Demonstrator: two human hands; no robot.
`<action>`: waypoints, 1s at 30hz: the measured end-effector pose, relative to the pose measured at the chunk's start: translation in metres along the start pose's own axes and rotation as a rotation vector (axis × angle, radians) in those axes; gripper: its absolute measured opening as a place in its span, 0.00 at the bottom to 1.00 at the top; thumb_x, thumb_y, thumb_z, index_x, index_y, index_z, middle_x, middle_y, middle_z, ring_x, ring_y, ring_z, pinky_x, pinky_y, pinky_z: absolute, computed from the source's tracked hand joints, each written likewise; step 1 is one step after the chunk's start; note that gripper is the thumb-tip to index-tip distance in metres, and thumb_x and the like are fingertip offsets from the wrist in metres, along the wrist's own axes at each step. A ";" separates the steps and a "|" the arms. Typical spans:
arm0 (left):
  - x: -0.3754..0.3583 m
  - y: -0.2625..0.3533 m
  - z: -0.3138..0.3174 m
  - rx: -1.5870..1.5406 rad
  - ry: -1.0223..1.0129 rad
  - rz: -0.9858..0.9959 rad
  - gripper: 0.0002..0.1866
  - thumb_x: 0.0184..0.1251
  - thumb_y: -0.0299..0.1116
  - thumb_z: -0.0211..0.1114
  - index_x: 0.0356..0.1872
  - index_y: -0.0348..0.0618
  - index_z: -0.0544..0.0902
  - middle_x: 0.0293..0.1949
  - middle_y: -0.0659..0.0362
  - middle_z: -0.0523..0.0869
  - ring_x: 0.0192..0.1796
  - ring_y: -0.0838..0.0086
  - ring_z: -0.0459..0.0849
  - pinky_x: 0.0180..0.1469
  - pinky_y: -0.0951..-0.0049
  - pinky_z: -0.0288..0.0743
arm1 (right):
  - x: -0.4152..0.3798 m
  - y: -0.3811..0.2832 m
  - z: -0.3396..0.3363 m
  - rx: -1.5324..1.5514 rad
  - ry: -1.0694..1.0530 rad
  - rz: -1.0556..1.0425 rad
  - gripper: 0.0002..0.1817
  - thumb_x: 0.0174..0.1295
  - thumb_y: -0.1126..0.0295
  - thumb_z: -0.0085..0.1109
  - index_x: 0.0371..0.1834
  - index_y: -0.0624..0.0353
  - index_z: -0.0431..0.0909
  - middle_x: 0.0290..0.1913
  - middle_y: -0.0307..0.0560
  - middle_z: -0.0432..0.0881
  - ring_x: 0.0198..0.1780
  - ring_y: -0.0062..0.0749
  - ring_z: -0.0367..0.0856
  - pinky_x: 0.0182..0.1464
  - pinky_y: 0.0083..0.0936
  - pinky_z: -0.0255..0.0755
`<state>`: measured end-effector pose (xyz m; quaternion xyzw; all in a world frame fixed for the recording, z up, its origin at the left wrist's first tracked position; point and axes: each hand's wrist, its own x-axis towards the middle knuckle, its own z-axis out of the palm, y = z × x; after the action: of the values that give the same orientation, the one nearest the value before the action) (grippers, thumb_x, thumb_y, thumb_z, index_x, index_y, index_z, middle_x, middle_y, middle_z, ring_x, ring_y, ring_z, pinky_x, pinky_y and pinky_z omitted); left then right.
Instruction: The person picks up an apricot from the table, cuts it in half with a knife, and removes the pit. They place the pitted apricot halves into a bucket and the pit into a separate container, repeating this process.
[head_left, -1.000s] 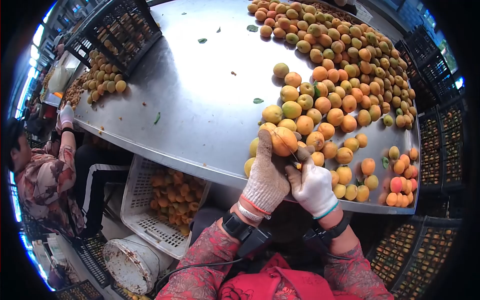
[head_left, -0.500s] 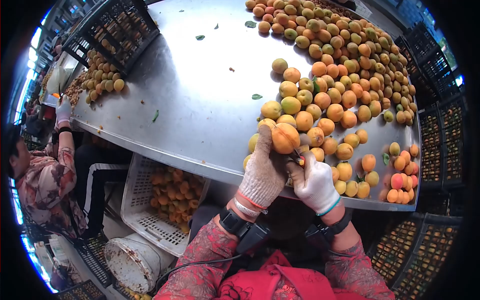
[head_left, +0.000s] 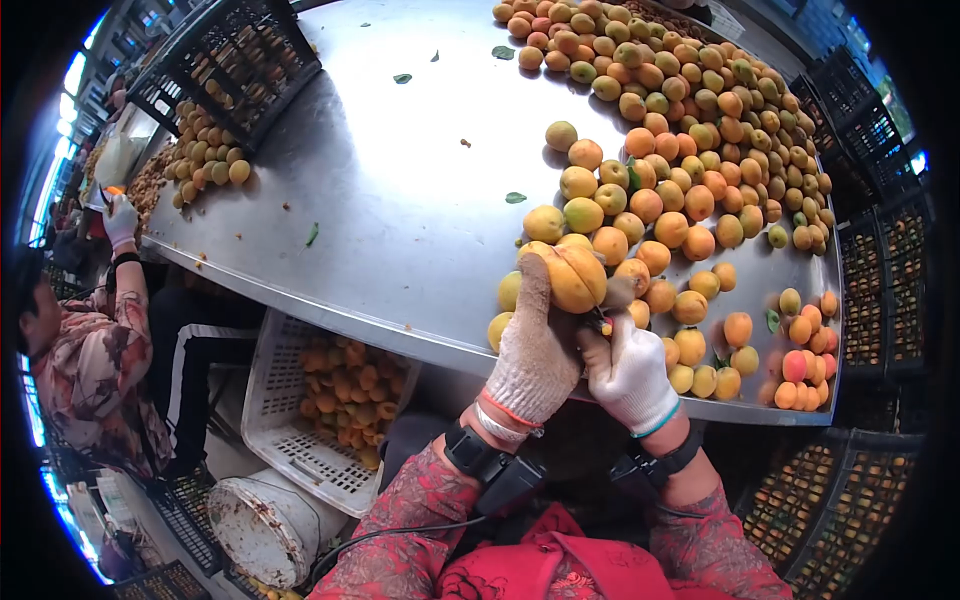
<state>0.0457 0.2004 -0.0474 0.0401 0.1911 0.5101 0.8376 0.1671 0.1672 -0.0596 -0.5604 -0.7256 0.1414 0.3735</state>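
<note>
the apricot (head_left: pixel 577 279) is grasped in the left hand's (head_left: pixel 530 365) fingers (head_left: pixel 534 285), above the near part of the bench (head_left: pixel 400 270); the right hand (head_left: pixel 637 375), near and right of it, pinches a small tool (head_left: pixel 606 326) (mostly hidden).

Daylight glares at the left edge beyond 1 metal table (head_left: pixel 390 200). White tiles or panels are too blurred to tell; a bluish wall (head_left: pixel 790 22) stands behind, above dark stacked crates (head_left: pixel 885 290) at right.
</note>
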 end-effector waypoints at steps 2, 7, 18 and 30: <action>0.006 0.003 -0.020 0.205 -0.044 0.024 0.35 0.73 0.61 0.54 0.65 0.40 0.69 0.56 0.54 0.79 0.58 0.67 0.78 0.64 0.66 0.71 | -0.004 0.002 -0.004 0.055 -0.093 0.106 0.13 0.64 0.67 0.63 0.42 0.65 0.74 0.24 0.57 0.81 0.26 0.54 0.82 0.27 0.40 0.75; 0.003 0.009 -0.011 0.720 -0.095 0.256 0.35 0.74 0.57 0.57 0.69 0.40 0.66 0.61 0.55 0.76 0.64 0.66 0.75 0.68 0.62 0.68 | -0.001 -0.006 -0.008 0.178 -0.098 0.192 0.12 0.65 0.67 0.62 0.40 0.65 0.74 0.24 0.57 0.80 0.26 0.55 0.82 0.26 0.40 0.75; 0.003 0.001 -0.010 0.101 -0.082 -0.030 0.34 0.73 0.63 0.53 0.59 0.38 0.74 0.55 0.51 0.82 0.56 0.64 0.82 0.62 0.64 0.75 | -0.004 0.003 -0.004 0.036 -0.089 0.087 0.13 0.63 0.66 0.64 0.39 0.64 0.75 0.23 0.58 0.79 0.26 0.57 0.81 0.26 0.43 0.73; -0.003 0.002 -0.004 0.670 -0.002 0.184 0.19 0.73 0.38 0.56 0.59 0.41 0.71 0.46 0.57 0.84 0.46 0.77 0.80 0.47 0.77 0.75 | -0.002 -0.001 -0.014 0.053 -0.262 0.205 0.10 0.65 0.71 0.59 0.44 0.67 0.75 0.27 0.64 0.81 0.32 0.60 0.84 0.30 0.44 0.76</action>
<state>0.0412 0.1983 -0.0499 0.3303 0.3429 0.4924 0.7286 0.1760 0.1622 -0.0497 -0.5983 -0.7031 0.2696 0.2738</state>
